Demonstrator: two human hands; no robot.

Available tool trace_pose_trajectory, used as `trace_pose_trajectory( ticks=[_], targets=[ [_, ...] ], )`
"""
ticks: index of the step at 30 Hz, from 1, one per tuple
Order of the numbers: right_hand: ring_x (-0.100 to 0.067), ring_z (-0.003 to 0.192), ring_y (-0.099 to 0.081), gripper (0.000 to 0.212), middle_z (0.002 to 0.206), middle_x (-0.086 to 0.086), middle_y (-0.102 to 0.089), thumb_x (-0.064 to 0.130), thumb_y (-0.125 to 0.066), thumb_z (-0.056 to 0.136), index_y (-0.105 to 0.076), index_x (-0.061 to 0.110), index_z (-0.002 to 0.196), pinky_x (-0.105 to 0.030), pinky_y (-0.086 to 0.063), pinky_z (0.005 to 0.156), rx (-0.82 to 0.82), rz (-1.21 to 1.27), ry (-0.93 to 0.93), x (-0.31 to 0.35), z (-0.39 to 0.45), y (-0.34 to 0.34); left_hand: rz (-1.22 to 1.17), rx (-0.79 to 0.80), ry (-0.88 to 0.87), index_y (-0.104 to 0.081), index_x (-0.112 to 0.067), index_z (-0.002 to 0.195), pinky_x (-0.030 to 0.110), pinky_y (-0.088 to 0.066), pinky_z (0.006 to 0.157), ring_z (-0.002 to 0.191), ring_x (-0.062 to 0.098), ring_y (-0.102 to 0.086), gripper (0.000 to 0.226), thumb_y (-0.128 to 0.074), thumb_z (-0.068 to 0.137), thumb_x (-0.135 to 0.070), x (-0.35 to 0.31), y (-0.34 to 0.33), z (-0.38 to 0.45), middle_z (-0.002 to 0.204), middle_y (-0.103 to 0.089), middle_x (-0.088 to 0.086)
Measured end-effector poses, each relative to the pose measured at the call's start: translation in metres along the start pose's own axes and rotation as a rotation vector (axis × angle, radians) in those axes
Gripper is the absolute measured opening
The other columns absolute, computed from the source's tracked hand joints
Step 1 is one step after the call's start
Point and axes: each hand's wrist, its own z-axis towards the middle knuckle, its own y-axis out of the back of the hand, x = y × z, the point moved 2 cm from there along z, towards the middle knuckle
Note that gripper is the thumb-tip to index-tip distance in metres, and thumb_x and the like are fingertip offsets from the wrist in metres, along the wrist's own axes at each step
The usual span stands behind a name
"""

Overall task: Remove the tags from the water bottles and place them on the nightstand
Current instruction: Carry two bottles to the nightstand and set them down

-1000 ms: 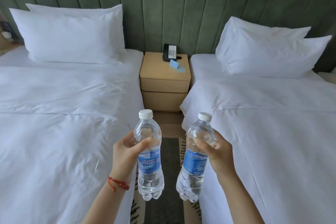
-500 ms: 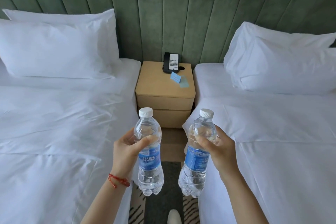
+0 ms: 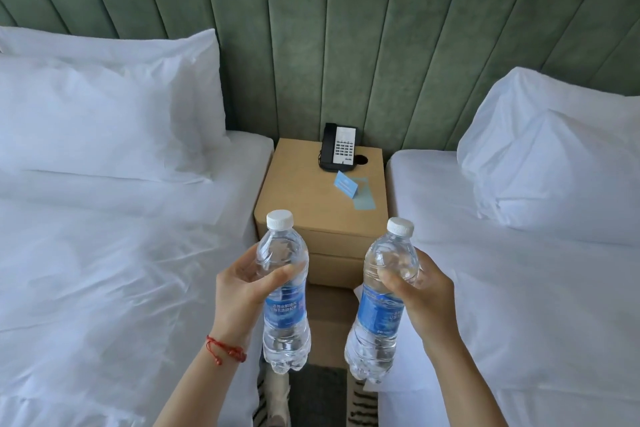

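My left hand (image 3: pixel 242 291) grips a clear water bottle (image 3: pixel 285 333) with a white cap and blue label, held upright. My right hand (image 3: pixel 420 295) grips a second, similar water bottle (image 3: pixel 375 326), tilted slightly right at the top. Both bottles hang in the air in front of the tan nightstand (image 3: pixel 311 208), which stands between the two beds just beyond the bottle caps. I see no separate tags on the bottles, only the blue wrap labels.
On the nightstand's back sits a black and white phone (image 3: pixel 339 147), with a folded blue card (image 3: pixel 346 185) and a flat blue card (image 3: pixel 363 198) in front. White beds (image 3: pixel 104 270) (image 3: pixel 519 288) with pillows flank it. A striped rug (image 3: pixel 317 395) lies below.
I have moved closer to the nightstand; it looks larger and nearer. Both hands keep the same hold on their bottles.
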Motion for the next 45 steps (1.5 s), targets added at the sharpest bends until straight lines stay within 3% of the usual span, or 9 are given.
trace_pose_trajectory(
  ticks=[4,10,15,20,24,31,34,38,45],
  targets=[
    [0.005,0.072,-0.065,0.039,0.077,0.019,-0.072,0.042,-0.071,0.046,-0.068,0.033,0.084,-0.007,-0.047,0.055,-0.011,0.005,-0.027,-0.012,0.066,-0.03,0.0,0.033,0.0,-0.072,-0.017,0.093,0.017,-0.052,0.059,0.077,0.015,-0.071,0.05,-0.081,0.048,-0.034,0.012,0.001,0.079,0.086,-0.075,0.003],
    [0.001,0.074,-0.066,0.036,0.08,0.014,-0.072,0.038,-0.074,0.048,-0.068,0.039,0.083,-0.012,-0.049,0.059,-0.004,-0.005,-0.066,-0.016,0.18,-0.087,0.047,0.063,0.042,-0.071,-0.015,0.092,0.019,-0.053,0.061,0.077,0.019,-0.07,0.043,-0.08,0.052,-0.027,0.023,0.005,0.211,0.084,-0.074,0.005],
    [-0.014,0.087,-0.068,0.043,0.089,0.004,-0.072,0.026,-0.078,0.056,-0.067,0.032,0.097,-0.033,-0.057,0.073,-0.058,-0.026,-0.103,-0.023,0.252,-0.125,0.074,0.08,0.057,-0.07,-0.013,0.096,0.02,-0.054,0.062,0.08,0.018,-0.07,0.039,-0.077,0.057,-0.017,0.022,0.007,0.302,0.087,-0.074,0.004],
    [-0.017,0.09,-0.068,0.059,0.091,0.002,-0.072,0.028,-0.079,0.054,-0.063,0.023,0.11,-0.048,-0.056,0.082,-0.083,-0.057,-0.166,-0.041,0.304,-0.146,0.097,0.032,0.072,-0.067,-0.015,0.102,0.02,-0.055,0.064,0.082,0.013,-0.07,0.054,-0.081,0.051,-0.026,0.032,0.01,0.362,0.09,-0.074,0.0],
    [-0.015,0.096,-0.066,0.062,0.098,0.004,-0.071,0.033,-0.081,0.054,-0.06,0.029,0.112,-0.047,-0.054,0.086,-0.064,-0.113,-0.213,-0.063,0.345,-0.157,0.135,-0.004,0.114,-0.067,-0.021,0.098,0.018,-0.054,0.061,0.081,0.012,-0.07,0.045,-0.083,0.059,-0.007,0.055,0.012,0.405,0.088,-0.074,-0.007],
    [-0.016,0.096,-0.064,0.068,0.099,0.003,-0.069,0.036,-0.083,0.053,-0.058,0.029,0.115,-0.045,-0.053,0.086,0.028,-0.137,-0.273,-0.103,0.419,-0.175,0.224,-0.092,0.198,-0.062,-0.033,0.092,0.014,-0.053,0.06,0.079,0.004,-0.068,0.048,-0.084,0.057,-0.008,0.094,0.001,0.47,0.086,-0.072,-0.011],
    [-0.006,0.096,-0.063,0.06,0.1,0.012,-0.068,0.022,-0.085,0.06,-0.057,0.04,0.109,-0.031,-0.053,0.083,0.053,-0.166,-0.26,-0.118,0.447,-0.181,0.265,-0.1,0.247,-0.062,-0.035,0.093,0.013,-0.052,0.06,0.08,0.001,-0.067,0.049,-0.083,0.057,-0.009,0.11,-0.007,0.496,0.091,-0.07,-0.011],
    [0.004,0.096,-0.061,0.06,0.103,0.02,-0.065,0.026,-0.085,0.059,-0.051,0.053,0.101,-0.019,-0.048,0.079,0.067,-0.204,-0.27,-0.139,0.481,-0.19,0.318,-0.091,0.284,-0.061,-0.039,0.093,0.012,-0.051,0.06,0.082,-0.003,-0.066,0.049,-0.084,0.056,-0.016,0.137,-0.017,0.53,0.088,-0.07,-0.017],
    [-0.006,0.096,-0.063,0.062,0.106,0.007,-0.067,0.023,-0.084,0.061,-0.055,0.024,0.115,-0.021,-0.049,0.081,0.077,-0.257,-0.32,-0.177,0.524,-0.202,0.388,-0.113,0.382,-0.058,-0.02,0.113,0.02,-0.055,0.069,0.084,0.004,-0.068,0.063,-0.086,0.056,-0.02,0.187,-0.026,0.568,0.095,-0.07,-0.008]
  ],
)
